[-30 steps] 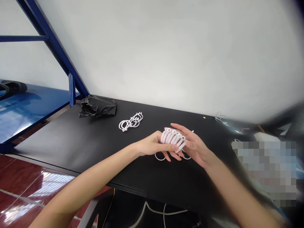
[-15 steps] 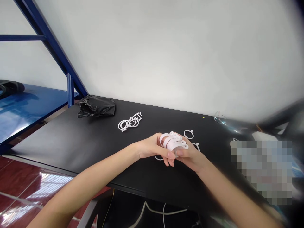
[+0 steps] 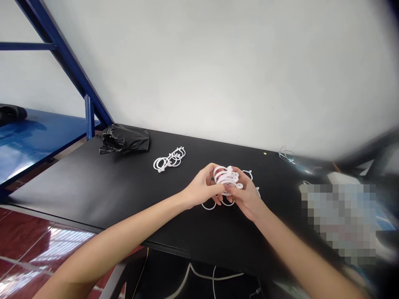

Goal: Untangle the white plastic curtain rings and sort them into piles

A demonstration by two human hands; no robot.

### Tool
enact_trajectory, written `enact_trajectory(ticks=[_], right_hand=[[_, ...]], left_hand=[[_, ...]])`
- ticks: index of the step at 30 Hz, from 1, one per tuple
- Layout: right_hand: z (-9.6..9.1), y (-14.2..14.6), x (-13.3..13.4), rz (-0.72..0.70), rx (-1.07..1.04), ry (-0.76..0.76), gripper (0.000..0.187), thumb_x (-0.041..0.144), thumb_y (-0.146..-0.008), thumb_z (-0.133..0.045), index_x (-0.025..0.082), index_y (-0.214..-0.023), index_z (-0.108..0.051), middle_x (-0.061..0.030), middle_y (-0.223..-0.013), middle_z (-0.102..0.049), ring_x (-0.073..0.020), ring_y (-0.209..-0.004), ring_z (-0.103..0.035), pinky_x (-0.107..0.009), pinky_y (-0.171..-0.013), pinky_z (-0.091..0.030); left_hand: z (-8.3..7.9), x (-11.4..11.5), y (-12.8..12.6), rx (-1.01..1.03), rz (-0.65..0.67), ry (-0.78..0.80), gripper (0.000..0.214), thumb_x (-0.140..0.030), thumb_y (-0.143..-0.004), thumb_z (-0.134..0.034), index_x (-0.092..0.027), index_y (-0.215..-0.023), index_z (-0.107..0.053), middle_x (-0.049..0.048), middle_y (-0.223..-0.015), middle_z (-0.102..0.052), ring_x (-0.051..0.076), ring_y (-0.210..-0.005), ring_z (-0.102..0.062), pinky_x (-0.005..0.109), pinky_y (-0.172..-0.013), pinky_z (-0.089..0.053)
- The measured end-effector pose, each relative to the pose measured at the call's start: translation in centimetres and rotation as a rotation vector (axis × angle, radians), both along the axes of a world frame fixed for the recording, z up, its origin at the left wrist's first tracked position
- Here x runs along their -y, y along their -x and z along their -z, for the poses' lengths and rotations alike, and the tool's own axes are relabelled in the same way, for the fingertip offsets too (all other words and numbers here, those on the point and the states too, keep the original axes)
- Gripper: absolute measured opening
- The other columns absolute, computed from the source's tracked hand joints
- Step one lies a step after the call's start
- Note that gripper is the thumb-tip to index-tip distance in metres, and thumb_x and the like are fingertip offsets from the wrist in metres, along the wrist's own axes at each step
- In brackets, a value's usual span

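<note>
My left hand (image 3: 202,187) and my right hand (image 3: 248,198) hold a stack of white plastic curtain rings (image 3: 222,176) between them, above the black table. Each ring in the stack carries a small eyelet, and these sit together on the right side near my right fingers. Both thumbs press on the near side of the stack, while my other fingers curl behind and under it, partly hidden. Below my hands a loose white ring (image 3: 208,209) lies on the table. Other rings show partly behind my right hand. Further left lies a pile of similar white rings (image 3: 170,160).
A crumpled black plastic bag (image 3: 126,139) lies at the back left of the black table (image 3: 124,187). Clear plastic (image 3: 286,155) rests near the wall. A blurred-out package (image 3: 341,224) is at the right. A blue metal frame (image 3: 68,66) stands at left.
My hands have raised the stack slightly and tipped it, so the rings' round openings show more. Another loose ring below my hands has come into view.
</note>
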State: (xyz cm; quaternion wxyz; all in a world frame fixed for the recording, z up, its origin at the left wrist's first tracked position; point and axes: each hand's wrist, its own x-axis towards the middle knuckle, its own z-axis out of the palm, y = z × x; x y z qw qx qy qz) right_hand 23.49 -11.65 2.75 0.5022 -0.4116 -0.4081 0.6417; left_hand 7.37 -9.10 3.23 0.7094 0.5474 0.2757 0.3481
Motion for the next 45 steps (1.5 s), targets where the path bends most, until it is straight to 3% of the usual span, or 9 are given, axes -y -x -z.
enact_trajectory(ticks=[4,8,11,17,22,30,38,42,45], right_hand=[[0.3,0.3,0.1,0.073,0.07,-0.073,0.048,0.021,-0.057,-0.087,0.024,-0.094,-0.056,0.0033,-0.082,-0.062,-0.01,-0.059,-0.055,-0.019,-0.043,-0.046],[0.2,0.4,0.5,0.027,0.168,-0.089,0.039,0.02,-0.059,-0.085,0.022,-0.085,-0.056,0.004,-0.073,-0.058,-0.0111,-0.06,-0.054,-0.021,-0.046,-0.051],[-0.1,0.4,0.8,-0.011,0.234,-0.083,0.034,0.017,-0.059,-0.084,0.022,-0.079,-0.056,0.005,-0.068,-0.056,-0.0103,-0.056,-0.053,-0.022,-0.047,-0.051],[-0.5,-0.1,0.7,-0.189,0.233,-0.058,0.041,0.012,-0.053,-0.088,0.019,-0.085,-0.064,0.003,-0.071,-0.064,-0.0128,-0.062,-0.061,-0.024,-0.052,-0.054],[-0.3,-0.2,0.7,-0.223,0.191,-0.003,0.027,0.026,-0.063,-0.086,0.014,-0.082,-0.07,-0.0019,-0.066,-0.07,-0.0152,-0.057,-0.068,-0.025,-0.051,-0.056],[-0.2,0.3,1.0,-0.283,0.179,0.045,0.028,0.037,-0.072,-0.08,0.012,-0.065,-0.07,-0.0038,-0.05,-0.068,-0.0154,-0.041,-0.065,-0.019,-0.036,-0.045],[-0.8,-0.3,0.8,-0.431,0.023,0.141,0.037,0.047,-0.086,-0.066,0.011,-0.076,-0.071,-0.0075,-0.06,-0.072,-0.0202,-0.057,-0.073,-0.02,-0.042,-0.051],[-0.7,0.2,0.9,-0.384,0.049,0.14,0.042,0.052,-0.084,-0.065,0.011,-0.074,-0.07,-0.0059,-0.06,-0.071,-0.018,-0.052,-0.071,-0.02,-0.042,-0.05],[-0.6,0.5,1.2,-0.366,0.138,0.059,0.027,0.037,-0.069,-0.083,0.013,-0.075,-0.072,-0.0034,-0.063,-0.071,-0.0152,-0.056,-0.07,-0.021,-0.048,-0.053]], left_hand=[[0.5,0.2,0.1,-0.114,-0.024,-0.254,0.035,-0.017,-0.084,-0.05,-0.018,-0.118,-0.042,0.0049,-0.101,-0.058,0.015,-0.074,-0.065,0.024,-0.055,-0.051],[1.3,-0.1,0.6,-0.375,-0.087,-0.724,0.042,-0.016,-0.086,-0.043,-0.016,-0.129,-0.04,0.0095,-0.11,-0.056,0.019,-0.086,-0.06,0.036,-0.078,-0.052],[1.8,-0.5,0.9,-0.513,-0.089,-0.882,0.047,-0.017,-0.087,-0.042,-0.016,-0.133,-0.037,0.0124,-0.118,-0.053,0.021,-0.089,-0.058,0.036,-0.078,-0.05],[1.7,-1.1,1.1,-0.486,-0.079,-0.842,0.04,-0.004,-0.079,-0.044,-0.016,-0.117,-0.05,0.0076,-0.105,-0.063,0.018,-0.085,-0.061,0.028,-0.074,-0.048],[1.5,-1.1,1.1,-0.393,0.026,-0.727,0.023,-0.014,-0.09,-0.047,-0.015,-0.112,-0.054,0.0018,-0.081,-0.069,0.013,-0.07,-0.063,0.021,-0.065,-0.046],[1.5,-0.9,1.1,-0.311,0.113,-0.719,0.038,-0.03,-0.093,-0.051,-0.014,-0.128,-0.054,0.007,-0.096,-0.072,0.015,-0.078,-0.066,0.023,-0.071,-0.049],[1.0,-1.1,1.2,-0.314,0.183,-0.629,0.025,-0.026,-0.091,-0.053,-0.015,-0.112,-0.061,0.0025,-0.086,-0.069,0.012,-0.071,-0.061,0.02,-0.065,-0.045],[1.1,-1.2,1.2,-0.366,0.16,-0.678,0.016,-0.023,-0.088,-0.055,-0.014,-0.1,-0.061,-0.001,-0.076,-0.064,0.009,-0.063,-0.055,0.019,-0.06,-0.042],[1.1,-1.3,1.2,-0.394,0.13,-0.671,0.01,-0.019,-0.087,-0.053,-0.014,-0.094,-0.059,-0.0023,-0.072,-0.062,0.008,-0.06,-0.054,0.018,-0.057,-0.041]])
